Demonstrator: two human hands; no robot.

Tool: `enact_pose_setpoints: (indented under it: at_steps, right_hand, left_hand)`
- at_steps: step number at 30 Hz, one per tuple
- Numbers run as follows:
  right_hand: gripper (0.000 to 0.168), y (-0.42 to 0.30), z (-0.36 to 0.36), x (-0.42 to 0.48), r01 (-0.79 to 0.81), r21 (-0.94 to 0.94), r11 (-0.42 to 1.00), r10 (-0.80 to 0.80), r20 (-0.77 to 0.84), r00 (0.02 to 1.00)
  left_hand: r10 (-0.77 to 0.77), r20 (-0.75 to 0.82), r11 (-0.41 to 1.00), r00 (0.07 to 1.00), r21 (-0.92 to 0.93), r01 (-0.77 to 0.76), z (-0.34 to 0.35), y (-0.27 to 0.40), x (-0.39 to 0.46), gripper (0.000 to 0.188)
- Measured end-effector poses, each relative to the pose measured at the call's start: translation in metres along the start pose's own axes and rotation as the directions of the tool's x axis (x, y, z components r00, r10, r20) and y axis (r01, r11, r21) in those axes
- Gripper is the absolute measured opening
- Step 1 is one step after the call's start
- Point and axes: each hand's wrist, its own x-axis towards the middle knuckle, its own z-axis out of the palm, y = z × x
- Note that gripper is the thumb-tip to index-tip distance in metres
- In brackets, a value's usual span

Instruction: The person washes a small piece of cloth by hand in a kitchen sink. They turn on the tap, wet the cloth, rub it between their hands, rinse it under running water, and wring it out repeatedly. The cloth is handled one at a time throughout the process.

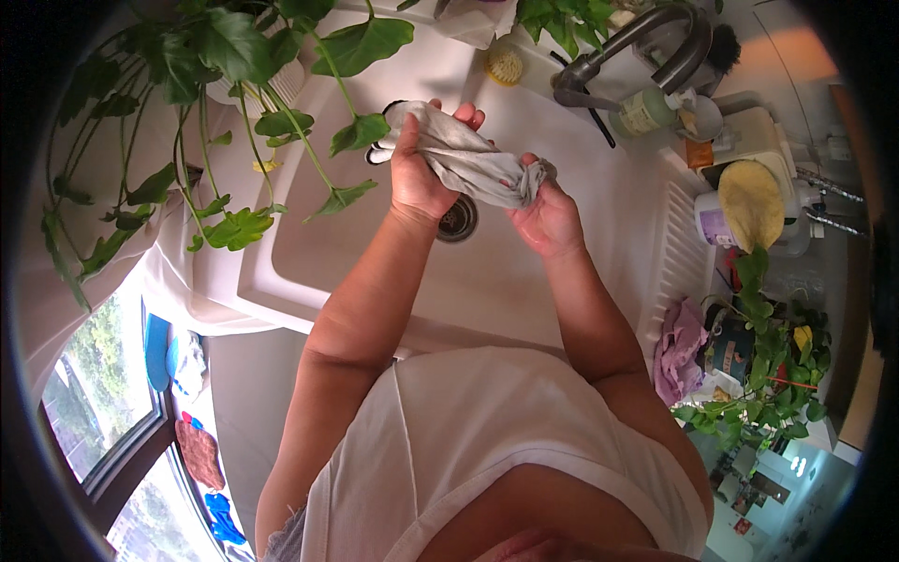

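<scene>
A wet-looking, pale grey-white cloth (467, 151) with dark trim, perhaps a sock, stretches between my two hands above a white sink (484, 295). My left hand (423, 179) grips its trimmed end, thumb on top and fingertips showing beyond the far side. At the other end, my right hand (551, 218) clasps the bunched, twisted fabric. Below the cloth, a round metal drain (458, 219) shows between my wrists, partly covered by my left hand. The fabric is held clear of the basin floor.
Trailing plant stems (246, 123) hang over the sink's left side. A dark faucet (579, 81), a yellow-rimmed scrub brush (504, 67) and a green pump bottle (638, 116) stand along the back. Washboard ridges (678, 246), a yellow loofah pad (751, 200) and a pink cloth (680, 348) lie right.
</scene>
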Motion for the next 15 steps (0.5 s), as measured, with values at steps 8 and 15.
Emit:
enact_pose_setpoints:
  at_steps: [8,15]
  right_hand:
    - [0.027,-0.001,-0.003,0.007,0.042,0.000,0.999,-0.042,-0.089,0.995]
    - [0.032,0.004,0.004,0.016,0.087,-0.052,0.995,-0.095,-0.185,0.978]
  left_hand:
    - [-0.005,-0.075,0.990,0.997,0.143,0.015,0.003,-0.007,-0.004,0.031]
    - [-0.001,-0.138,0.947,0.990,0.319,0.046,-0.004,-0.016,-0.002,0.032]
